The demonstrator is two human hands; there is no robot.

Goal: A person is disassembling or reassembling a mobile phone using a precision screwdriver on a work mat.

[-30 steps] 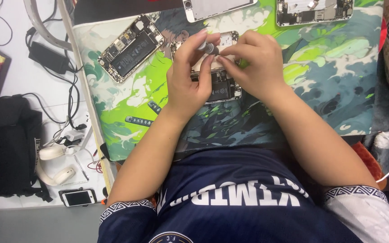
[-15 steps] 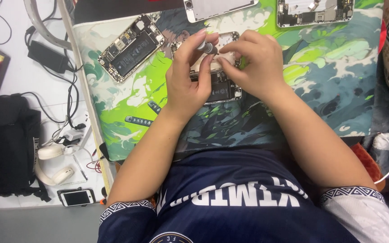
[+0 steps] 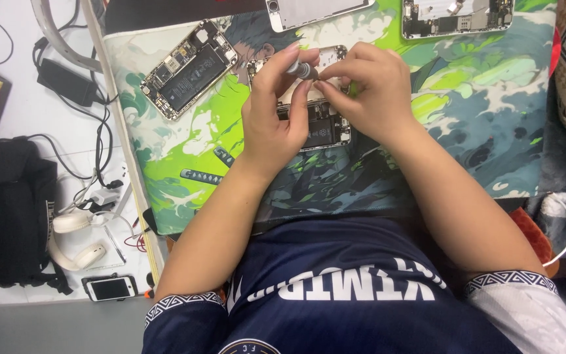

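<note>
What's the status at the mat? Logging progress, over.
Left hand fingers pinch small grey screwdriver. Right hand steadies it over opened silver phone. Second opened phone lies apart, left.

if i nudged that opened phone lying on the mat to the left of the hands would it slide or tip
The opened phone lies flat and low on the printed mat, so tipping seems unlikely. It would probably slide stiffly as one piece. Its exposed boards and battery look fragile, so pushing on the metal edge seems safer.
</note>
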